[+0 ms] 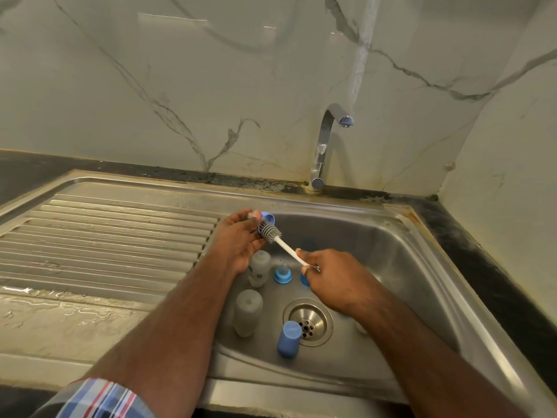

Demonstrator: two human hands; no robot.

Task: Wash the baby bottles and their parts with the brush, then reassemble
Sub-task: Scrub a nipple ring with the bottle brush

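**Brush meets blue collar over the sink**

Bristles of the grey bottle brush with its thin white handle (272,234) press against a small blue plastic screw collar with a teat (266,218), which the left hand (238,239) grips by the fingertips at centre frame. The right hand (327,274) pinches the handle's lower end. A firmer hold nearer the bristles, and turning the collar as it is scrubbed, would likely clean the threads better.

Below, in the stainless steel sink basin (401,267), lie two cloudy clear baby bottles (247,316), another blue teat collar (282,273) and a blue cap (289,339) beside the drain (308,322). The chrome tap (327,146), upper centre, shows no running water; rinsing waits.
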